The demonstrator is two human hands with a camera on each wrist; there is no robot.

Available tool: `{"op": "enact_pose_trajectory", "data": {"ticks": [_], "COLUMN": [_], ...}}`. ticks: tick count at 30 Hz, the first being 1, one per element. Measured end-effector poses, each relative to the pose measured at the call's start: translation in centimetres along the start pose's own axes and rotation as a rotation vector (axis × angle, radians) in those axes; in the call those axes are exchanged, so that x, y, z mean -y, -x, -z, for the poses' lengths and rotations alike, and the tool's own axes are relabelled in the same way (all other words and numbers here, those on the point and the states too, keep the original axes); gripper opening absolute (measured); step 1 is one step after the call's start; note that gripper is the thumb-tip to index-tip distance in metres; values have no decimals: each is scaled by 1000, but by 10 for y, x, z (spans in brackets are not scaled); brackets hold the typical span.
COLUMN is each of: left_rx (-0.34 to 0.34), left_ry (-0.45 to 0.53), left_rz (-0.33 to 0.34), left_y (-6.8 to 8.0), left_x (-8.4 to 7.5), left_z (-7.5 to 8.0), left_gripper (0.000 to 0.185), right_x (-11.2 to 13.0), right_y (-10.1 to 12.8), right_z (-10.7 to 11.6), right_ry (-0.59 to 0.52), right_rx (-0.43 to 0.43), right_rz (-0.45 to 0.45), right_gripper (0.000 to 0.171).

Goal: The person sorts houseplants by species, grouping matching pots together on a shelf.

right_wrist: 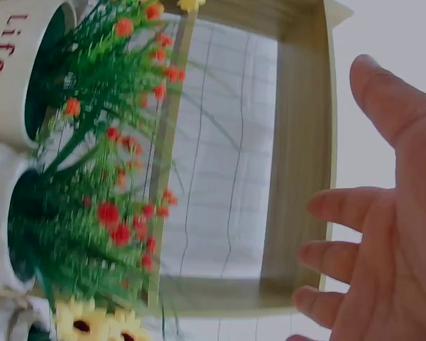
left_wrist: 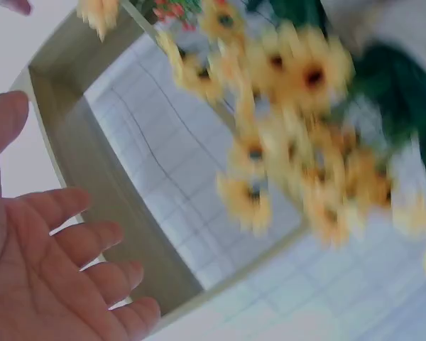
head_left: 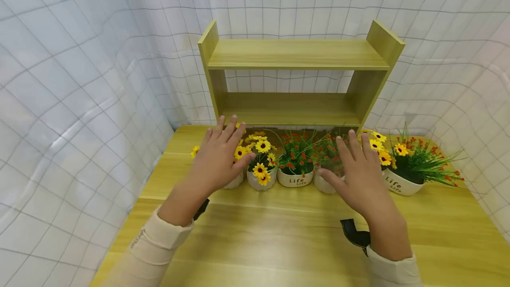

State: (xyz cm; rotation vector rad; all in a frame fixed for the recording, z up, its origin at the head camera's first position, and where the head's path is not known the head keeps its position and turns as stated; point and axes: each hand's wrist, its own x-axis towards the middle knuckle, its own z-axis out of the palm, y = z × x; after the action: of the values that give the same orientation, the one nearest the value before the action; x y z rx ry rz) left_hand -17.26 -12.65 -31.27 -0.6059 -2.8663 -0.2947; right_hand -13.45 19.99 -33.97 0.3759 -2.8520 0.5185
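Both hands hover over a row of little flower pots along the back edge of the tabletop (head_left: pixel 279 242), right under the wooden shelf (head_left: pixel 296 54). Left hand (head_left: pixel 219 156) has its fingers spread and relaxed above the yellow-flower pot (head_left: pixel 260 167), gripping nothing. Right hand (head_left: pixel 358 176) is the same, splayed flat over the red-flower pot (head_left: pixel 324 169), next to the "Life" pot (head_left: pixel 295 176).

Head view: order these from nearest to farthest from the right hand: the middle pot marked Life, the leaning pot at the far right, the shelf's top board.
From the right hand:
1. Leaning pot at the far right, just beside the hand, on its right.
2. Middle pot marked Life, to its left, past another white pot.
3. Shelf's top board, high up at the back.
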Motion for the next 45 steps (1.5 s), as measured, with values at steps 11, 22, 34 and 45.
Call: {"op": "enact_pose_trajectory", "data": {"ticks": [11,22,34,45], "left_rx": [-189,-335,-395,-365], "left_ry": [93,404,533,558], "left_rz": [28,222,319,371], "left_y": [-31,-76,-102,-119], "left_x": [49,72,70,79], "left_z": [52,57,47,39], "left_gripper": [71,66,66,62], "right_x": [-42,-78,-103,-124], "right_y": [25,42,45,41], "right_z": [2,-19,-55,-87], "right_ry": [-161,-195,-374,-601], "right_rx": [-181,-313,-399,-316], "right_rz": [28,-134,-479,-672], "right_gripper": [83,76,70,81]}}
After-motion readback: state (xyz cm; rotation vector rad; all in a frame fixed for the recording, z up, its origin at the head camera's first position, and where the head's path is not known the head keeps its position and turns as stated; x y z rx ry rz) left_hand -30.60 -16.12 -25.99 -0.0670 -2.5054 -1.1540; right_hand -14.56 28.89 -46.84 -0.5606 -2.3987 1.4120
